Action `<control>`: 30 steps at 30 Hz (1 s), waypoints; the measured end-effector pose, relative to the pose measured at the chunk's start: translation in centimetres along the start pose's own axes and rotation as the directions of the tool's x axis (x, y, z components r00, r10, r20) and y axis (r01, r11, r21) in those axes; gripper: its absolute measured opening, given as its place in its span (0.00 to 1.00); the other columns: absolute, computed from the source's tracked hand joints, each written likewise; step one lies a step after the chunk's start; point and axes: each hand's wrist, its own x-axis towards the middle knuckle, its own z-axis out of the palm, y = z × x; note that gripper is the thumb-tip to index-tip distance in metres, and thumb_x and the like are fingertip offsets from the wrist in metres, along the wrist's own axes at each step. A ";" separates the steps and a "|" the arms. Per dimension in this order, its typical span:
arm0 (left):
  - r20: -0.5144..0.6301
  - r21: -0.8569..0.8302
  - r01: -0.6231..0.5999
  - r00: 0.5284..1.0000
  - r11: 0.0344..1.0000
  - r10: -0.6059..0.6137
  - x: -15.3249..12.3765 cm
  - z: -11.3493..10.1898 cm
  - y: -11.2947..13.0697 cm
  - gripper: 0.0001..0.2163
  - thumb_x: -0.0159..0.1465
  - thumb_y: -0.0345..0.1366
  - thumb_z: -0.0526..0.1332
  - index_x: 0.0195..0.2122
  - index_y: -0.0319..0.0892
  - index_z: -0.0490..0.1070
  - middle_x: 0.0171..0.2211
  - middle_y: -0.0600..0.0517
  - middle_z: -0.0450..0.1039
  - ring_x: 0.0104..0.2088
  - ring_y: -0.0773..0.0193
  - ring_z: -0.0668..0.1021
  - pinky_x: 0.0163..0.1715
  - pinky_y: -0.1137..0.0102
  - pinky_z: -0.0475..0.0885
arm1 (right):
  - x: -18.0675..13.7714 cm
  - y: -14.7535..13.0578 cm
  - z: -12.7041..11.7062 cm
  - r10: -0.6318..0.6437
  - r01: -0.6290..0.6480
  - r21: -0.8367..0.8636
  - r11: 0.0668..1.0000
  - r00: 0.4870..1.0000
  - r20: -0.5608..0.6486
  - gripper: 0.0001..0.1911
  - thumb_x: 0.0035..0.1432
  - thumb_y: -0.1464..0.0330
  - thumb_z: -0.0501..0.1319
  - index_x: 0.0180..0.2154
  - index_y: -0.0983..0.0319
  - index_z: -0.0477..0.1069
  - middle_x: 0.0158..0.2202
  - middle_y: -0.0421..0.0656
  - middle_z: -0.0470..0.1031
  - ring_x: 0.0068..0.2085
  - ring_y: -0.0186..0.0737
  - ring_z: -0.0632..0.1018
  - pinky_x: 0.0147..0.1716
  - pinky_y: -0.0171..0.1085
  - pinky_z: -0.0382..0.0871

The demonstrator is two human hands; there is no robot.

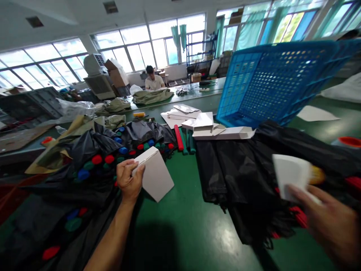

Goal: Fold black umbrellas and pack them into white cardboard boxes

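A lane of green tabletop (186, 210) is bounded at left by heaped black bundles (87, 145) and at right by black bags (213, 165). It is partly overhung by a white box (157, 178) gripped in the left hand (130, 178); its far end is blocked by a red tube (178, 138) and green tubes (192, 143), the right rear by a blue basket (270, 84).

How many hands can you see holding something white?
2: the left hand pinches a white box near the middle, and the right hand holds a blurred white piece at the right. The person behind has hands too small to make out.
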 end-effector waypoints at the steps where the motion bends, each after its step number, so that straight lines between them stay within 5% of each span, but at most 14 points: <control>1: 0.002 -0.024 -0.014 1.000 1.000 0.014 0.2 -0.6 -1.1 0.06 0.58 0.36 0.66 0.34 0.41 0.72 0.38 0.50 0.70 0.40 0.63 0.75 0.40 0.65 0.72 | -1.3 -2.2 2.6 -0.042 0.044 -0.049 0.998 0.998 0.037 0.26 0.45 0.44 0.62 0.37 0.57 0.76 0.31 0.52 0.77 0.30 0.50 0.77 0.31 0.47 0.69; 5: 0.022 -0.139 -0.029 0.999 0.990 0.033 0.7 -2.6 -5.0 0.05 0.59 0.34 0.66 0.35 0.42 0.73 0.39 0.50 0.69 0.40 0.63 0.75 0.40 0.65 0.74 | -5.9 -9.2 18.1 -0.229 0.334 -0.299 0.894 0.914 0.336 0.26 0.52 0.50 0.59 0.38 0.67 0.75 0.38 0.55 0.77 0.41 0.52 0.77 0.40 0.43 0.69; 8: 0.061 -0.232 0.002 0.998 0.973 0.012 0.9 -3.7 -7.1 0.05 0.59 0.34 0.66 0.36 0.42 0.72 0.40 0.51 0.69 0.42 0.62 0.76 0.41 0.64 0.75 | -8.1 -10.2 27.7 -0.070 0.265 -0.474 0.840 0.918 0.390 0.24 0.55 0.56 0.60 0.42 0.70 0.75 0.44 0.61 0.75 0.48 0.55 0.76 0.43 0.42 0.68; 10: 0.094 -0.298 0.011 0.995 0.954 0.018 0.9 -4.0 -7.8 0.05 0.59 0.33 0.66 0.36 0.43 0.72 0.40 0.51 0.69 0.43 0.63 0.76 0.41 0.65 0.75 | -8.9 -9.3 31.1 0.020 0.198 -0.516 0.833 0.922 0.387 0.24 0.53 0.58 0.62 0.41 0.72 0.76 0.45 0.65 0.74 0.48 0.59 0.76 0.43 0.44 0.69; 15: 0.131 -0.415 0.032 0.991 0.909 0.025 1.0 -3.6 -8.3 0.08 0.59 0.31 0.67 0.38 0.43 0.71 0.42 0.51 0.69 0.44 0.63 0.76 0.44 0.64 0.75 | -8.8 -6.2 32.9 0.140 0.090 -0.505 0.858 0.906 0.399 0.30 0.46 0.57 0.68 0.47 0.71 0.74 0.49 0.64 0.73 0.52 0.60 0.74 0.46 0.45 0.68; 21: 0.100 -0.424 0.035 0.995 0.905 0.008 1.2 -2.4 -8.9 0.08 0.58 0.32 0.68 0.38 0.43 0.71 0.41 0.51 0.69 0.45 0.62 0.75 0.45 0.63 0.75 | -7.4 -4.3 31.7 0.214 -0.072 -0.331 0.941 0.883 0.418 0.22 0.64 0.58 0.49 0.42 0.63 0.76 0.39 0.47 0.79 0.40 0.41 0.79 0.34 0.33 0.70; 25: 0.085 -0.423 0.039 0.996 0.905 -0.003 1.3 -2.0 -8.9 0.09 0.58 0.32 0.68 0.38 0.43 0.72 0.41 0.51 0.69 0.45 0.62 0.75 0.46 0.62 0.75 | -7.2 -4.4 31.5 0.320 -0.225 -0.263 0.938 0.856 0.406 0.16 0.62 0.60 0.55 0.36 0.65 0.75 0.29 0.42 0.78 0.27 0.35 0.76 0.23 0.29 0.65; 30: 0.086 -0.432 0.041 0.996 0.901 -0.004 1.1 -2.2 -8.8 0.09 0.57 0.31 0.68 0.38 0.44 0.72 0.41 0.51 0.69 0.45 0.61 0.75 0.46 0.62 0.74 | -7.2 -5.9 32.4 0.451 -0.386 -0.236 0.892 0.800 0.396 0.13 0.64 0.61 0.59 0.39 0.66 0.72 0.31 0.39 0.74 0.26 0.30 0.74 0.25 0.31 0.70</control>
